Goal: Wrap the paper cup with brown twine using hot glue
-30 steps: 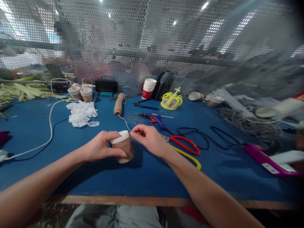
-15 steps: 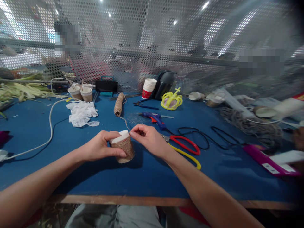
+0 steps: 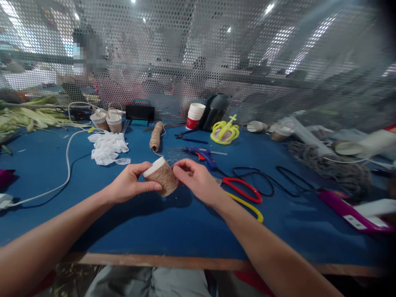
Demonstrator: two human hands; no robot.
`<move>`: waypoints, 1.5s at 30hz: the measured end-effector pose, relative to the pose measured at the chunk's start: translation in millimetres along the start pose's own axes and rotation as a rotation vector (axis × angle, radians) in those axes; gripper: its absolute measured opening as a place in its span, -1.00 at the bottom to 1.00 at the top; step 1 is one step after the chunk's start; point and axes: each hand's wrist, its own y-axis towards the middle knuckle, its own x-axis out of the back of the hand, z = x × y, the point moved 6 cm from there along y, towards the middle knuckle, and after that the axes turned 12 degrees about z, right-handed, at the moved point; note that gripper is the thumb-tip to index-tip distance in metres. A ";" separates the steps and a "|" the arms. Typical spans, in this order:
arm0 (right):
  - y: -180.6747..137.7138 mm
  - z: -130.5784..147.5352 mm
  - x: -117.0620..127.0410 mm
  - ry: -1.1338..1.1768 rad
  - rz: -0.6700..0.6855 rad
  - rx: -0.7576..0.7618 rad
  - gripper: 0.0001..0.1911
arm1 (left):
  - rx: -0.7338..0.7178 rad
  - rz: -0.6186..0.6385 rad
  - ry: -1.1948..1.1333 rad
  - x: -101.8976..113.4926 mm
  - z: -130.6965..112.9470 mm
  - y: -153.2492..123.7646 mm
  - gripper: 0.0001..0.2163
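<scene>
The left hand (image 3: 128, 181) is gripping the cup (image 3: 163, 180) at nine o'clock; the right hand (image 3: 197, 178), at three, is pinching twine (image 3: 169, 161), which could be slipping if tension is slackening.

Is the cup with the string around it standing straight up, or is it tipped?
Tipped. The twine-wrapped cup leans in the left hand, its white rim slanting toward the picture's upper left.

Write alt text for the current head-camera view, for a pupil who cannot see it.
A person's left hand holds a tilted white cup wrapped in twine over a blue table, while the right hand seems to pinch a strand. Beyond lie a twine roll and glue gun; scissors lie beside the right hand.
</scene>
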 end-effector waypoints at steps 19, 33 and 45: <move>0.3 -0.3 -13.9 -0.374 0.052 0.167 -0.46 | 0.144 -0.057 0.184 -3.3 5.1 1.9 -0.79; 3.3 -12.8 -17.2 0.263 0.013 0.090 -0.93 | 0.184 0.072 0.187 -21.1 2.9 1.2 -0.82; -0.2 -5.4 -15.3 0.196 -0.035 0.094 -0.88 | 0.157 0.055 0.205 -21.0 0.2 0.8 -0.83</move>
